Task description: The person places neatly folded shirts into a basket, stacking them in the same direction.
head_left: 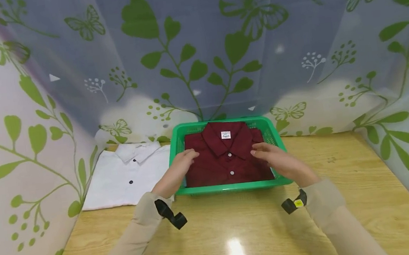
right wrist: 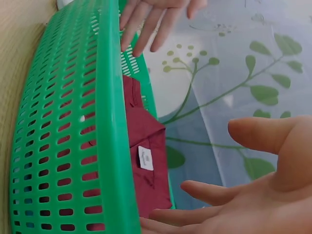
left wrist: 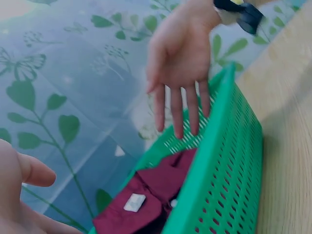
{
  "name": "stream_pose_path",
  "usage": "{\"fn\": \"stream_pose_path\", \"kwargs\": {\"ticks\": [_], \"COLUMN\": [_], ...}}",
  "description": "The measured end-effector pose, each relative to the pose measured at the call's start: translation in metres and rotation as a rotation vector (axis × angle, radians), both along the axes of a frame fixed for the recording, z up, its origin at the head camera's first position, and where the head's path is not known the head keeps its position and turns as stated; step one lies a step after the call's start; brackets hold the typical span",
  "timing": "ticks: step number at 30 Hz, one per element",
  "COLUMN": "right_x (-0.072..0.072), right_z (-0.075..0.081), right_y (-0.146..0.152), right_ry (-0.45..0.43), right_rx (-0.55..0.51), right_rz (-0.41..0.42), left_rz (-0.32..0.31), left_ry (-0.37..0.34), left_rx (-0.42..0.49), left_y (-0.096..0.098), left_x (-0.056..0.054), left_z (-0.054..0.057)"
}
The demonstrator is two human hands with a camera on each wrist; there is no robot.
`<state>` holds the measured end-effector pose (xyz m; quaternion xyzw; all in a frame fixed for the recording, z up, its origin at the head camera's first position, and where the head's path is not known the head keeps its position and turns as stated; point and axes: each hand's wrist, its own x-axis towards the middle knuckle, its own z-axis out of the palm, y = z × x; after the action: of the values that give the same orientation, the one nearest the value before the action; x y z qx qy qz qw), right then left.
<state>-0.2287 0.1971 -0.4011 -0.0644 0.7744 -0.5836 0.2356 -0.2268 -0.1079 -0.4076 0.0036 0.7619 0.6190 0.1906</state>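
Note:
A folded maroon shirt [head_left: 212, 166] with a white collar label lies in a green plastic basket [head_left: 230, 187], collar toward the back wall. Over the basket's left side is my left hand [head_left: 179, 168], its fingers extended and nothing held. My right hand [head_left: 282, 160] hovers above the right side in the same way, palm turned inward. The right wrist view shows the right hand's [right wrist: 273, 190] thumb and fingers spread apart beside the basket rim. In the left wrist view, the opposite hand [left wrist: 183, 63] has straight fingers reaching down to the basket. Whether any fingertip touches the shirt I cannot tell.
A folded white shirt [head_left: 112, 180] with dark buttons lies on the wooden table [head_left: 217, 235], close against the basket's left side. Patterned cloth [head_left: 201, 31] with leaves and butterflies hangs behind the table and along both sides.

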Motion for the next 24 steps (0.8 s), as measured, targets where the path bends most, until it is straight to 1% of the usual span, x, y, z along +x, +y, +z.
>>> {"fn": "stream_pose_path", "kwargs": {"ticks": [2,3,5,8,12,14,16,18,20,23,24], "right_x": [0.006,0.009,0.015,0.025,0.04,0.047,0.054,0.06,0.065,0.077,0.078], "right_z": [0.003,0.003,0.003,0.0,-0.008,-0.013,-0.016,-0.02,-0.023,-0.015,-0.017], "right_y": [-0.002,-0.003,-0.006,-0.013,-0.026,-0.033,-0.04,-0.047,-0.053,-0.064,-0.067], "right_ry": [0.044,0.079,0.156,0.302,0.504,0.596,0.67,0.737,0.796,0.879,0.903], "right_rx": [0.038,0.058,0.083,0.116,0.132,0.115,0.083,0.022,-0.04,-0.087,-0.097], "right_rz": [-0.01,-0.02,-0.052,-0.132,-0.279,-0.356,-0.414,-0.449,-0.456,-0.455,-0.459], "left_rz": [-0.016,-0.018,-0.006,0.072,0.211,0.271,0.325,0.376,0.424,0.477,0.487], "left_ry": [0.013,0.025,0.063,0.138,0.246,0.295,0.328,0.346,0.359,0.368,0.372], "left_rx": [0.049,0.07,0.108,0.165,0.252,0.311,0.374,0.43,0.46,0.51,0.526], "left_y": [-0.005,-0.007,-0.01,-0.011,-0.014,-0.015,-0.016,-0.017,-0.018,-0.019,-0.02], "left_x": [0.006,0.009,0.015,0.023,0.037,0.044,0.05,0.057,0.064,0.075,0.078], "left_z": [0.002,0.003,0.005,0.005,-0.002,-0.006,-0.01,-0.013,-0.015,-0.018,-0.02]}}
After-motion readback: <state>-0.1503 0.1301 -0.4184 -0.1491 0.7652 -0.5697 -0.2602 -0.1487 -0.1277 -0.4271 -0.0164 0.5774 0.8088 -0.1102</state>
